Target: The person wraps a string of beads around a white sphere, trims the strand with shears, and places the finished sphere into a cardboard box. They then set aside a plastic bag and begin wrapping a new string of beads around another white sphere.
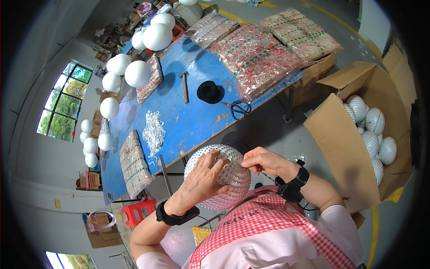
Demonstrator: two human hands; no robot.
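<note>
A silver-white ball covered in rows of small beads sits in front of my apron. My left hand lies over its upper left side, fingers curved against the beads and holding it. At the ball's right side, my right hand is closed in a pinch, thumb and forefinger together close to the surface. A thin strand shows just below the right hand; the bit between its fingertips is too small to make out fully. Black bands are strapped round both wrists.
On the blue table lie a silver bead pile, a hammer, a black roll, scissors and wrapped packs. White balls hang at left. An open carton at right holds beaded balls.
</note>
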